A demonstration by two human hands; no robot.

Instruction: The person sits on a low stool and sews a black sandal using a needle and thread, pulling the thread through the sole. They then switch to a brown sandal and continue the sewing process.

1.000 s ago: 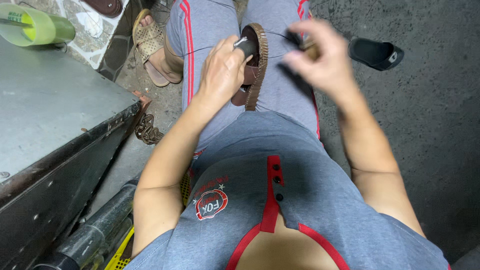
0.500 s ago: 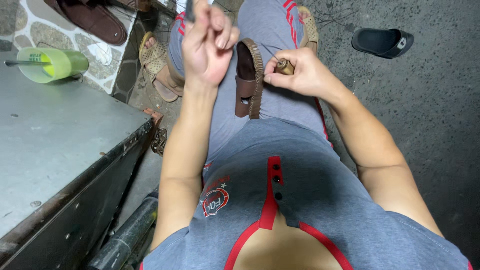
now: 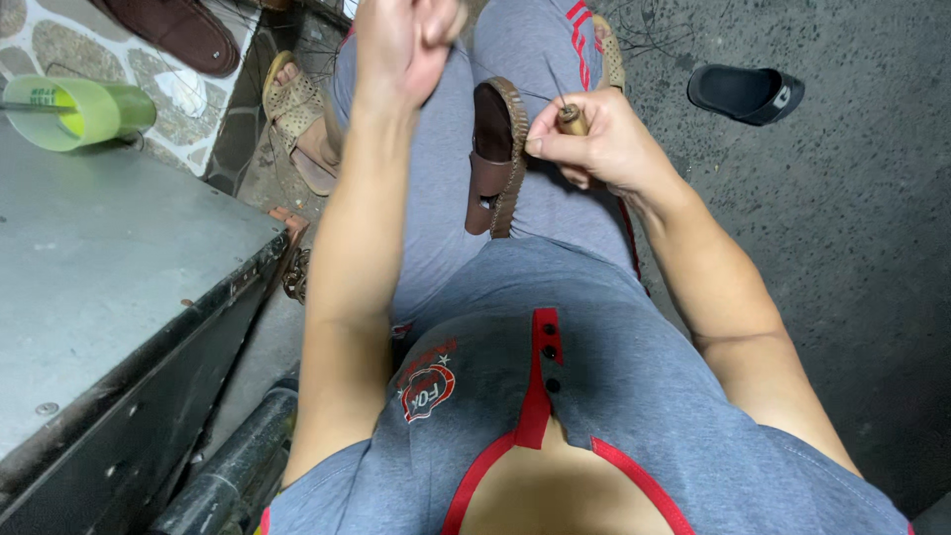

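Note:
A brown sandal (image 3: 493, 159) stands on edge between my knees, its stitched sole rim turned to the right. My right hand (image 3: 604, 149) is closed on a small wooden-handled tool (image 3: 572, 119) just to the right of the sandal's rim. Raised above my left thigh at the top of the view, my left hand (image 3: 401, 45) is clenched in a fist, clear of the sandal. Nothing shows inside it. A thin dark thread or needle rises from the tool's handle.
A grey metal box (image 3: 119, 287) fills the left side, with a green tape roll (image 3: 74, 111) on its far end. A dark brown shoe (image 3: 178, 30) lies on the stone ledge behind. A black slipper (image 3: 745, 92) sits on the concrete floor at the right. A dark tube (image 3: 228, 466) lies below the box.
My left hand let go of the sandal and rose into a fist above my thigh. My right hand came down beside the sandal's rim with the tool. The view tilted slightly.

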